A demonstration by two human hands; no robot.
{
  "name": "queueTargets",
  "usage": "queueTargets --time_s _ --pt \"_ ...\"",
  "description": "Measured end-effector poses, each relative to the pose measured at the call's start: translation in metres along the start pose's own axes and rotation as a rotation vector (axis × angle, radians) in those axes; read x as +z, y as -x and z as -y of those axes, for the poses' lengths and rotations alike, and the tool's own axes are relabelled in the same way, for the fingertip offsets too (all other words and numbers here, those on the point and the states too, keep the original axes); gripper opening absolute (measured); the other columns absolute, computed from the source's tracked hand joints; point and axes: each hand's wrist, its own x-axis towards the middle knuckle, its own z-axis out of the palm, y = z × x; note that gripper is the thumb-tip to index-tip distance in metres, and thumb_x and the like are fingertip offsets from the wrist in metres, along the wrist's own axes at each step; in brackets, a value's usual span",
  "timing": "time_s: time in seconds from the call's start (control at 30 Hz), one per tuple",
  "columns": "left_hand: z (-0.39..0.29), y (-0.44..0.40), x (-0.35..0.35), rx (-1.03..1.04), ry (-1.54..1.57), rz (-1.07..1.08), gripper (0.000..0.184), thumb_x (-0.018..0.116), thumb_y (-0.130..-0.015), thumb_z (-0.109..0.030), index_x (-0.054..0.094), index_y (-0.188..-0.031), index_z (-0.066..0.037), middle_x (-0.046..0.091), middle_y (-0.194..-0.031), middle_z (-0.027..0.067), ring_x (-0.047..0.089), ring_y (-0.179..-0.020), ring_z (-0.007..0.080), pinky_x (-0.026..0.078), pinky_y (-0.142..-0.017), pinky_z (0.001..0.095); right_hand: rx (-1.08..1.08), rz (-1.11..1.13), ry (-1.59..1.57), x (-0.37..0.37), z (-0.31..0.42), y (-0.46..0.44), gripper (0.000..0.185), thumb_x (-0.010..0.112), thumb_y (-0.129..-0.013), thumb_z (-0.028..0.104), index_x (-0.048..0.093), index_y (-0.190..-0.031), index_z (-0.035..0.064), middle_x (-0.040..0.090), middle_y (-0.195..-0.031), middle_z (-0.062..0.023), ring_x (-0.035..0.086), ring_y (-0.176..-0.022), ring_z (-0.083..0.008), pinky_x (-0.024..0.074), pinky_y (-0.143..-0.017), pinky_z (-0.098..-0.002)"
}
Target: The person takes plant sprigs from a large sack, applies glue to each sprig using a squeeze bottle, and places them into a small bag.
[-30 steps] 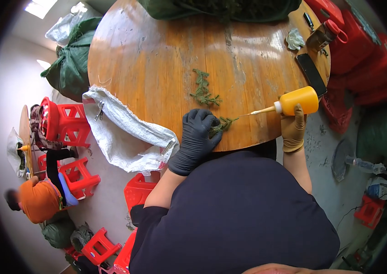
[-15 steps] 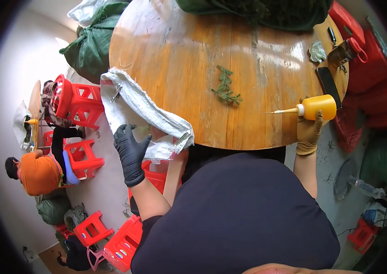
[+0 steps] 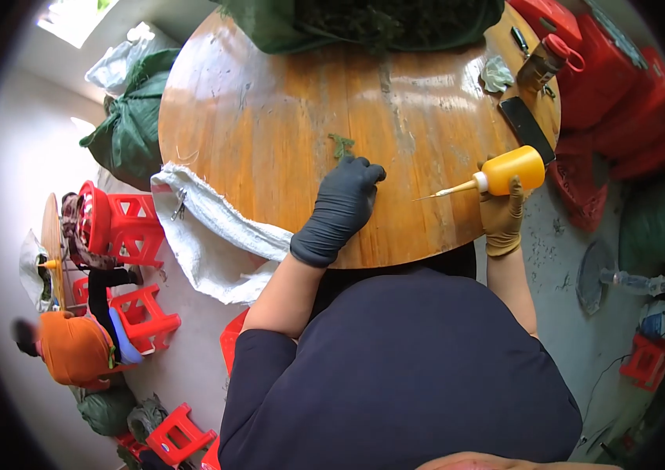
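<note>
My left hand (image 3: 348, 196), in a black glove, is over the table with its fingers curled down on a green sprig (image 3: 341, 146). The sprig's tip shows beyond the knuckles; the rest lies hidden under the hand. In a tan glove, my right hand (image 3: 501, 213) grips a yellow squeeze bottle (image 3: 514, 170). Its long thin nozzle points left over the tabletop. Left of my left forearm, a white woven sack (image 3: 207, 235) hangs at the table's edge.
On the round wooden table (image 3: 269, 110) are a green bag of greenery (image 3: 379, 23), a black phone (image 3: 527, 129), crumpled paper (image 3: 497, 74) and a dark red-lidded jar (image 3: 545, 66). Red stools (image 3: 144, 317) and a person in orange (image 3: 77, 348) are at left.
My left hand has left the white sack and moved right onto the sprig. My right hand still holds the bottle. The view has shifted, so the tabletop appears farther left.
</note>
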Motion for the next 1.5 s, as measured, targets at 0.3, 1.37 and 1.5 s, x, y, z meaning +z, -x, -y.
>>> queueTargets --time_s 0.3,1.37,1.5 --pt "0.000 0.052 0.022 -0.457 0.698 -0.347 0.023 0.076 -0.083 -0.006 0.065 -0.103 -0.002 0.066 -0.087 0.0112 0.064 -0.074 0.0211 0.053 -0.072 0.0305 0.029 -0.034 -0.076 0.001 0.002 -0.004 0.052 0.074 -0.091 0.031 0.051 -0.132 0.0076 0.064 -0.119 -0.0135 0.065 -0.110 -0.0292 0.0553 -0.096 -0.0414" --pt "0.001 0.078 0.010 -0.195 0.281 -0.235 0.031 0.084 -0.074 -0.017 0.072 -0.100 -0.006 0.064 -0.093 0.0093 0.059 -0.089 0.0295 0.050 -0.076 0.0397 0.121 0.184 0.327 0.079 -0.043 0.035 0.050 0.075 -0.089 0.024 0.052 -0.129 0.0037 0.062 -0.119 -0.0112 0.064 -0.108 -0.0249 0.0514 -0.099 -0.0407" --pt "0.000 0.079 0.010 -0.190 0.279 -0.239 0.031 0.084 -0.073 -0.017 0.072 -0.100 -0.006 0.064 -0.092 0.0087 0.059 -0.089 0.0293 0.049 -0.076 0.0397 0.096 0.195 0.366 0.085 -0.043 0.037 0.048 0.075 -0.090 0.022 0.053 -0.128 0.0042 0.062 -0.118 -0.0111 0.065 -0.106 -0.0242 0.0512 -0.099 -0.0404"
